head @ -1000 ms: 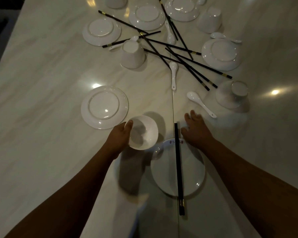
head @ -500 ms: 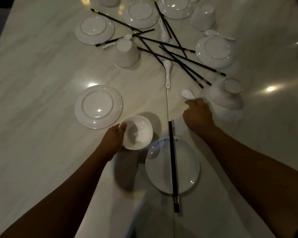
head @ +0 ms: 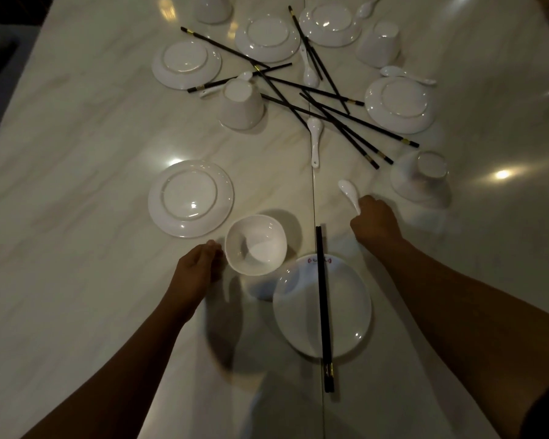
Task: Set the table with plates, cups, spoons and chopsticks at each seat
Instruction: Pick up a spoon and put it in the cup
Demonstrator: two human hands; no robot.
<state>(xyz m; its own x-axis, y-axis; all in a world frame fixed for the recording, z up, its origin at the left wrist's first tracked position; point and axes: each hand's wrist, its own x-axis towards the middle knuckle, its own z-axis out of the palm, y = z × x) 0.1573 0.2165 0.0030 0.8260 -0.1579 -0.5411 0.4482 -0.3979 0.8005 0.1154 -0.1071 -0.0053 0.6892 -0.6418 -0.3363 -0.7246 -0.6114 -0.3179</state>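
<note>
White spoon (head: 349, 193) in R hand (head: 374, 224), L hand (head: 197, 274) beside cup (head: 255, 244)

Dim room, pale marble table (head: 76, 153).
I note a thin seam (head: 313, 198) down its middle; lamp glare right of it, dark floor past the table's left edge.

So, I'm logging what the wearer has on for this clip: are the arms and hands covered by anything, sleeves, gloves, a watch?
Both forearms are bare to the frame's edge. The left hand and right hand show no gloves, rings or watch. A dark edge at the lower right corner may be a sleeve; too dim to tell.
</note>
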